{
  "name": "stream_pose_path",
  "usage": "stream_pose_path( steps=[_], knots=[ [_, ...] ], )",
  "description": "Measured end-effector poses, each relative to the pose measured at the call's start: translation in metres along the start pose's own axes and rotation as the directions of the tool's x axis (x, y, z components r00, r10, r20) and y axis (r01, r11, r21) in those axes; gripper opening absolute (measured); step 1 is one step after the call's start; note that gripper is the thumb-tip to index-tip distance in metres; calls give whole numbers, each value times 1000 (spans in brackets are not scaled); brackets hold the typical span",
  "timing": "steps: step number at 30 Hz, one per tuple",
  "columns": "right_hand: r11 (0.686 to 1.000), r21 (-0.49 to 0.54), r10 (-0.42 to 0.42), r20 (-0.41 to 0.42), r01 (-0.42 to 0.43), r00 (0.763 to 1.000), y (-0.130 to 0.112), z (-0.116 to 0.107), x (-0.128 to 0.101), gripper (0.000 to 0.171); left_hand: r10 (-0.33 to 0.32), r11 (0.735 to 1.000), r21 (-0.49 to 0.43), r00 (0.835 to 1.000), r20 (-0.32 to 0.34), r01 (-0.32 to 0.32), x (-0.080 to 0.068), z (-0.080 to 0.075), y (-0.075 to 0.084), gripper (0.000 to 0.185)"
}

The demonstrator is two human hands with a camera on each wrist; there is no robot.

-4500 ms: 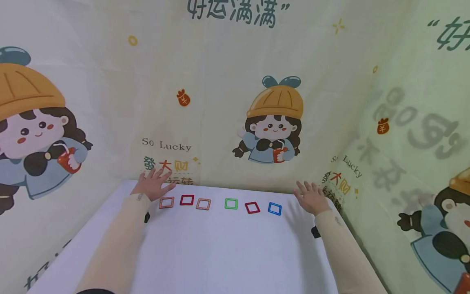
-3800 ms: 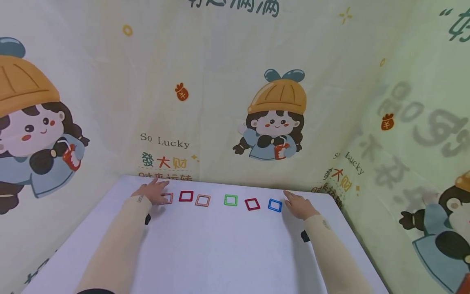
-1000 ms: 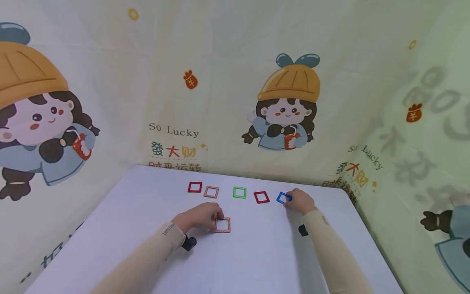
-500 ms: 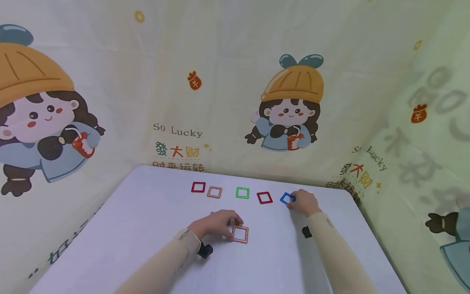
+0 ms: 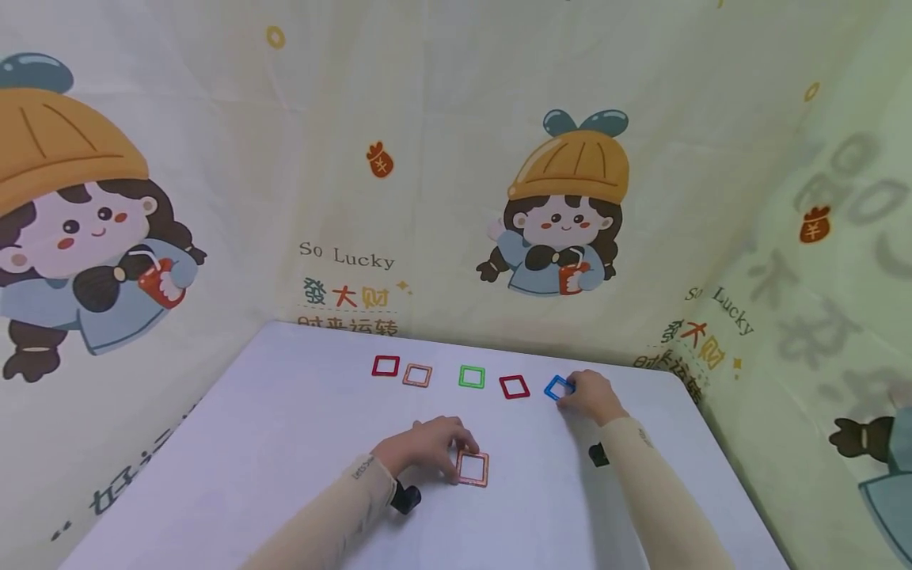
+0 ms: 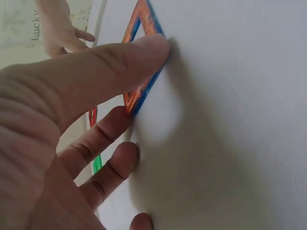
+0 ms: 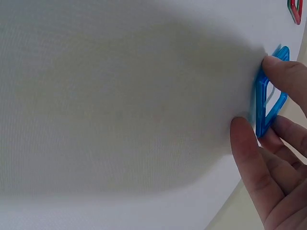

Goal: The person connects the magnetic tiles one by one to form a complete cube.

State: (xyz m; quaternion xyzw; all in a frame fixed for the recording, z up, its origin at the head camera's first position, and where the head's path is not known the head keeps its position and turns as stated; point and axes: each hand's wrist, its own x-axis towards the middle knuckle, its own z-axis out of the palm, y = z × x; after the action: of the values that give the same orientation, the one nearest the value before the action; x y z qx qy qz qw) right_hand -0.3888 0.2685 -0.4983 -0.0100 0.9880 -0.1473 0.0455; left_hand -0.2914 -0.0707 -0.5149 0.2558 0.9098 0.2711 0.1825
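**Gripping on Both Sides**

At left, a red frame [image 5: 385, 375] and a pale orange frame [image 5: 416, 385] lie toward the back of the white table [image 5: 306, 427]. Nearer me, my left hand [image 5: 423, 447], half closed, pinches a copper frame [image 5: 487, 469] (blue shows along its edge). Beyond come a green frame [image 5: 471, 386], a second red frame [image 5: 516, 396] and a blue frame [image 7: 260, 105], held in my right hand's [image 5: 595, 397] bent fingers.

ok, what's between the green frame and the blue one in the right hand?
One red frame, between the green frame and the blue frame, touching neither; the head view shows it.
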Motion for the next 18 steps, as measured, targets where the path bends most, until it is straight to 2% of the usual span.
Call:
stream_pose_path(
  steps=[8, 13, 18],
  knots=[
    [1000, 5, -26, -2, 26, 1000, 5, -2, 3, 60, -24, 1000, 8, 999, 37, 24, -2, 0, 5, 49],
    [999, 46, 7, 8, -8, 1000, 6, -3, 5, 64, -13, 998, 66, 999, 49, 9, -1, 0, 7, 48],
    [995, 103, -14, -3, 14, 1000, 9, -3, 3, 67, -26, 994, 109, 997, 71, 18, -1, -1, 10, 50]
  ],
)
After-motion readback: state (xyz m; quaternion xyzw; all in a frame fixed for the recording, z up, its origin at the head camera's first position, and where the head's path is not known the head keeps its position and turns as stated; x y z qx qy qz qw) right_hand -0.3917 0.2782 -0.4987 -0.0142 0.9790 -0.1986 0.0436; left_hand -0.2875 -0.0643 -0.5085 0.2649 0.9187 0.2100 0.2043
